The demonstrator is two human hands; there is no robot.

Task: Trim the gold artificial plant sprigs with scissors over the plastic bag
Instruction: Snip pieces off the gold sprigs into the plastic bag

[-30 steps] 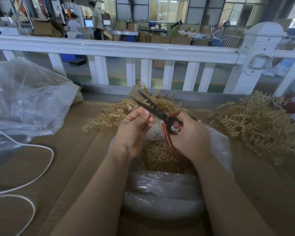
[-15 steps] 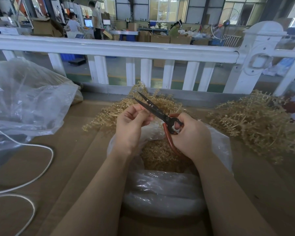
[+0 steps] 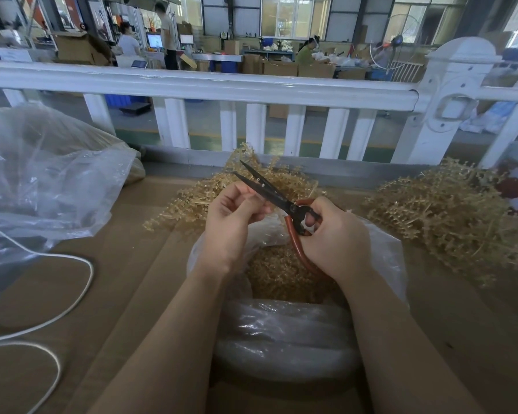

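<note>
Scissors parted over the bag, frame centre.

I see my right hand (image 3: 335, 234) gripping rust-red scissors (image 3: 277, 197), dark blades apart; left hand (image 3: 232, 222) pinches something small, unclear. Bristly gold sprigs (image 3: 284, 273) fill the crinkled clear bag (image 3: 287, 336) below.
</note>
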